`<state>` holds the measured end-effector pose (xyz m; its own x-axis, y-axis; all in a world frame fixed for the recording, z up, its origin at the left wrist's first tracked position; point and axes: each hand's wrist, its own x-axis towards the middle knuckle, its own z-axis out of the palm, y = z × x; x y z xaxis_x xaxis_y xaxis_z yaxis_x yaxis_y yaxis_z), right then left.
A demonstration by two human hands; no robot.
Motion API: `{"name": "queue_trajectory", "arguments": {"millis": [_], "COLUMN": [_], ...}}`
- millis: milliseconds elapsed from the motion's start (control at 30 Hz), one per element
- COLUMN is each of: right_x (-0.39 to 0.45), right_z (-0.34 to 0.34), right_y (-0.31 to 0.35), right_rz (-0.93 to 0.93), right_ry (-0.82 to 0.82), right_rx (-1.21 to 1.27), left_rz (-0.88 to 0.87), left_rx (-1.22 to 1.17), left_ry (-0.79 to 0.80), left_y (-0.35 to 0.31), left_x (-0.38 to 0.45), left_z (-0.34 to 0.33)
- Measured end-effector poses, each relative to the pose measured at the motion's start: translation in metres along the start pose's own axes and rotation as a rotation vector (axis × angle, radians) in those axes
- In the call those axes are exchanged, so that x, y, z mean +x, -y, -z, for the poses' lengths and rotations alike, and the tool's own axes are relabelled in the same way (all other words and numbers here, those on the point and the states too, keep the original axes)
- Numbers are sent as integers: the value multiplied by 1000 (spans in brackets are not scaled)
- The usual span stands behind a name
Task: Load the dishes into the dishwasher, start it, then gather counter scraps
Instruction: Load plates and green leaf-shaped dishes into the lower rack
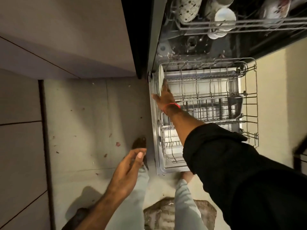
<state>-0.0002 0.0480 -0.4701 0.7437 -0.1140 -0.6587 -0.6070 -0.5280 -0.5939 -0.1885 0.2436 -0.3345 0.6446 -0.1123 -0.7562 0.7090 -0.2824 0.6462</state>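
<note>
The dishwasher stands open with its lower rack [249,97] pulled out over the lowered door [153,113]. A white plate [160,74] stands on edge at the rack's left side. My right hand [163,95], with a red thread at the wrist, reaches down to it and holds its rim, thumb on the left face and fingers on the right. My left hand [127,170] hangs over the floor with relaxed fingers and holds nothing. The upper rack [249,24] carries a dotted mug [187,9] and a white cup [224,15].
A dark cutlery basket [235,107] sits at the lower rack's right side. Small scraps [118,144] lie scattered on the pale floor left of the door. A cabinet front [20,146] runs along the left. A worn mat [162,214] lies under my legs.
</note>
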Motion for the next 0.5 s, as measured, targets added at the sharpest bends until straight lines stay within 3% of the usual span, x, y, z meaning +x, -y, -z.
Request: {"name": "queue_trajectory", "arguments": {"millis": [300, 500], "right_x": [-120, -244], "right_z": [18, 49], "right_y": [-24, 27], "right_rz": [59, 220], "right_ry": [-147, 20], "right_rx": [206, 383], "left_rz": [-57, -225], "left_rx": [-23, -88], "left_ry": [-115, -331], "left_y": [-45, -79], "left_x": [-34, -98], "left_z": [-6, -23]}}
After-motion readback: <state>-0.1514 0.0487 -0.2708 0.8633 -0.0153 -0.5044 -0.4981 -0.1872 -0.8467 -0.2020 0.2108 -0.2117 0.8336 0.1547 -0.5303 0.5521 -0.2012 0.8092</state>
